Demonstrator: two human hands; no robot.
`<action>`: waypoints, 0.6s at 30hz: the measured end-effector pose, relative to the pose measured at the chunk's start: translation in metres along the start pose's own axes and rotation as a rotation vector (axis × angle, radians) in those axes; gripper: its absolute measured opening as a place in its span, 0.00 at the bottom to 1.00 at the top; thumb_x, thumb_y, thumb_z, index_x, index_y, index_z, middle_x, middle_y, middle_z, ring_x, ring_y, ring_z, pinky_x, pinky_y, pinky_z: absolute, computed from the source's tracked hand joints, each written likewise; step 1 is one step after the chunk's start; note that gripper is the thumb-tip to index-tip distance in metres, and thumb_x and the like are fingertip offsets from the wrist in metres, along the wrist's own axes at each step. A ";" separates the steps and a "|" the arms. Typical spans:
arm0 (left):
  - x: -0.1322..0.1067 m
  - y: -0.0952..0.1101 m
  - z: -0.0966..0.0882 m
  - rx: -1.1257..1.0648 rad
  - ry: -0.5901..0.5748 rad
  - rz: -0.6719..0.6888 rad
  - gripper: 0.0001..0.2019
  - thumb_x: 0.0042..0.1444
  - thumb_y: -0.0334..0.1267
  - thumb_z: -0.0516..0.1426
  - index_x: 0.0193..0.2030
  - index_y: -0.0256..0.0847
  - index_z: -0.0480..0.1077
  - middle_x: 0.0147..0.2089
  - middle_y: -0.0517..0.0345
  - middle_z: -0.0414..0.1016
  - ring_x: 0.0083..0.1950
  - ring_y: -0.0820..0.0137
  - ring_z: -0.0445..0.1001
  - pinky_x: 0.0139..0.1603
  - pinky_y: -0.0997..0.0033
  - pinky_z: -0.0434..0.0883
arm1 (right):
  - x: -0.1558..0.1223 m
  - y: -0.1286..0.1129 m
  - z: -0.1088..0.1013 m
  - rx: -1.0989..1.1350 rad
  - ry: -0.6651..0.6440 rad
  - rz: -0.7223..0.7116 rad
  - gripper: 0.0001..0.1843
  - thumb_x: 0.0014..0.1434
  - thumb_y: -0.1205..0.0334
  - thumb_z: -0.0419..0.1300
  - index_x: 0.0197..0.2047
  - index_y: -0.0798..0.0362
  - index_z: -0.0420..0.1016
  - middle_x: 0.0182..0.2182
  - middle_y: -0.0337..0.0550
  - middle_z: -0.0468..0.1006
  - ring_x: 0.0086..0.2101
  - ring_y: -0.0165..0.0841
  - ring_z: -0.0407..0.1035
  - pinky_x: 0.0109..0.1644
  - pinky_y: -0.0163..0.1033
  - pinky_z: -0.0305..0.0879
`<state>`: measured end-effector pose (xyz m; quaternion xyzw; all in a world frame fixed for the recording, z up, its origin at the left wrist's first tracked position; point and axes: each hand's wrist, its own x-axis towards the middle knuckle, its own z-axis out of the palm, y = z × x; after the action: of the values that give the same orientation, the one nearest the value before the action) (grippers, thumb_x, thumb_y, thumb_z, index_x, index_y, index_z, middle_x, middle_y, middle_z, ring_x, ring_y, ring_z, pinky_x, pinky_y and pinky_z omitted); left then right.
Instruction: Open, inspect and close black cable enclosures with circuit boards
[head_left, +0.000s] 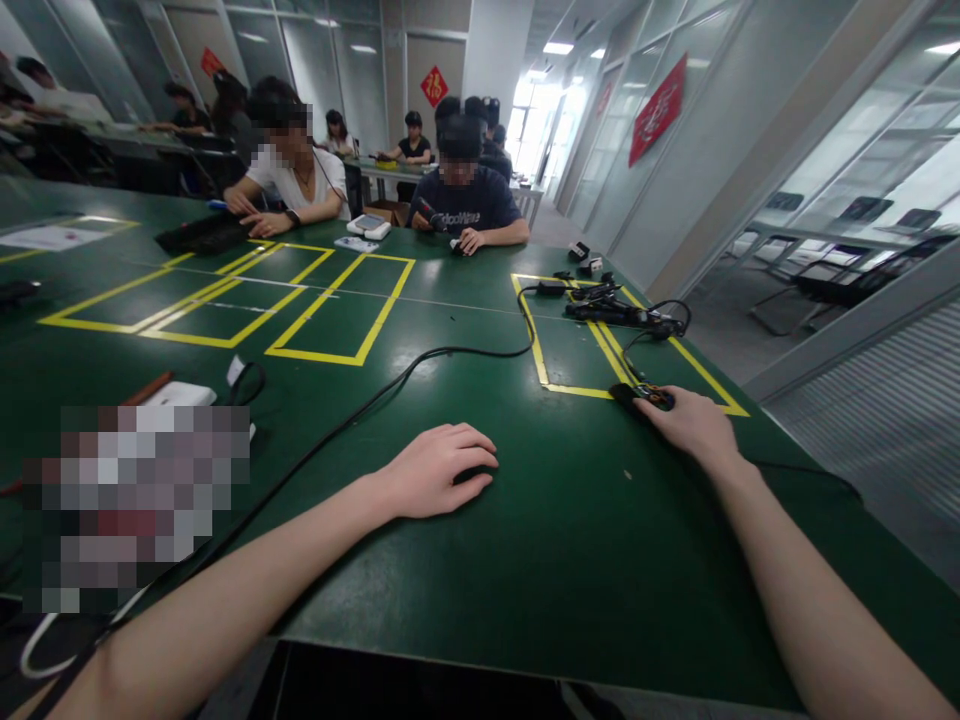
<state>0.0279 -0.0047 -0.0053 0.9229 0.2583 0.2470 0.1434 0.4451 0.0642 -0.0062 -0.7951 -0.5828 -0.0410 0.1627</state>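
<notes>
My left hand (439,470) rests palm down on the green table (525,560), fingers stretched forward and thumb a little apart, with nothing in it. Farther right, my right hand (697,428) is closed around a small black object with coloured wires (624,393), near the yellow tape. Its exact kind is unclear, since my fingers cover part of it. Just beyond lies a tangle of black cables and dark parts (607,310). A black cable (420,362) runs from a small black box (551,287) past my left hand towards the lower left.
Yellow tape rectangles (360,358) mark the table. At left are a white box (184,394) and a pixelated area. Small black-and-white parts (590,265) sit near the right edge. Across the table, one person (469,195) handles a small item; another (300,180) works beside a black object (202,235).
</notes>
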 end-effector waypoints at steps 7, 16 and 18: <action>0.002 0.001 -0.003 0.007 0.067 -0.002 0.12 0.69 0.37 0.57 0.56 0.42 0.75 0.56 0.50 0.80 0.56 0.61 0.78 0.59 0.58 0.74 | -0.055 -0.096 -0.001 0.076 -0.170 -0.548 0.19 0.64 0.50 0.61 0.51 0.52 0.81 0.44 0.52 0.86 0.43 0.47 0.81 0.44 0.45 0.74; 0.005 0.010 -0.005 -0.081 0.043 0.069 0.18 0.59 0.54 0.65 0.41 0.40 0.72 0.37 0.54 0.78 0.39 0.64 0.75 0.42 0.64 0.72 | -0.132 -0.146 -0.012 0.330 -0.421 -1.244 0.15 0.63 0.54 0.64 0.50 0.52 0.77 0.41 0.45 0.84 0.37 0.38 0.81 0.35 0.37 0.69; 0.005 0.010 -0.003 -0.118 0.020 0.049 0.20 0.58 0.56 0.66 0.40 0.41 0.70 0.36 0.56 0.77 0.37 0.65 0.75 0.41 0.66 0.71 | -0.133 -0.146 -0.011 0.369 -0.409 -1.246 0.15 0.63 0.54 0.64 0.50 0.52 0.77 0.42 0.44 0.84 0.38 0.38 0.81 0.35 0.37 0.68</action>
<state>0.0337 -0.0101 0.0030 0.9163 0.2221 0.2746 0.1888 0.2671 -0.0214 0.0007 -0.2619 -0.9484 0.1243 0.1282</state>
